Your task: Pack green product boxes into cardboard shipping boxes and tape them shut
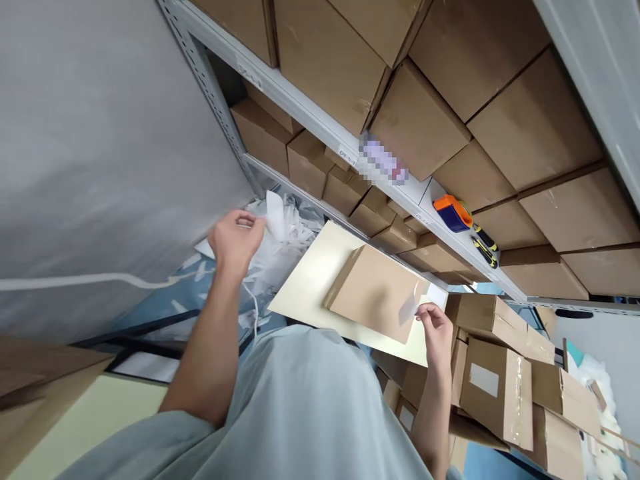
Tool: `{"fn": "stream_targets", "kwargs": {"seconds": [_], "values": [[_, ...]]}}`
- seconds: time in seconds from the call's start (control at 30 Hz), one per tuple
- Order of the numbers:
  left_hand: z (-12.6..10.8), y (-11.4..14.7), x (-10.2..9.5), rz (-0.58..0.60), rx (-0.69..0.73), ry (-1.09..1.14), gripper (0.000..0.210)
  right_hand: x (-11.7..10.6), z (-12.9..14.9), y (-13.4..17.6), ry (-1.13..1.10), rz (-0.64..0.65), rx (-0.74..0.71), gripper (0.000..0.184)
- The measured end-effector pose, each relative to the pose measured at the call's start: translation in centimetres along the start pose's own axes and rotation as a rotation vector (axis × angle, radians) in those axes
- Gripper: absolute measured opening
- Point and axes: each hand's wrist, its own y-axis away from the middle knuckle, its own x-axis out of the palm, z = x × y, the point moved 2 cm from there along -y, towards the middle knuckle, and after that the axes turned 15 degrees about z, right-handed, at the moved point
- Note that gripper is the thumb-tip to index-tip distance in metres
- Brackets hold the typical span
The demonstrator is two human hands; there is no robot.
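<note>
My left hand (234, 241) is raised at the left of the table, its fingertips pinching a white paper strip (275, 217) that stands upright. My right hand (434, 327) is closed in a pinch on the edge of a thin, greyish label (409, 308), which hangs over the right end of a flat cardboard box (373, 293). Whether the label touches the box I cannot tell. The box lies on a pale yellow tabletop (300, 287) in front of me.
Scrap paper (295, 233) is heaped beyond my left hand. Shelves full of cartons (425, 120) rise ahead; their edge (420, 190) carries an orange-and-blue tool (453, 213) and yellow-black cutters (485, 247). Stacked boxes (495, 387) stand at right. A white cable (100, 280) runs along the wall.
</note>
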Motion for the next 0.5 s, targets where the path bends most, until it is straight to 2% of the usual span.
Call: {"fn": "stream_targets", "kwargs": {"seconds": [0.17,0.3,0.4,0.5], "values": [[-1.7,-5.3,-2.4,-0.063,-0.112,0.001,0.027,1.8,1.3,0.7,-0.010,-0.016,0.014,0.028],[-2.7,-8.5,-3.3,0.016,-0.110,0.004,0.044,2.3,1.3,1.4,-0.037,-0.043,0.016,0.026],[-3.9,-8.3,-2.3,0.098,-0.027,0.017,0.065,2.5,1.1,1.6,-0.032,-0.062,-0.006,0.026],[-5.6,-4.6,0.5,0.229,0.152,0.191,0.057,2.9,1.1,1.2,0.012,-0.124,-0.049,0.026]]}}
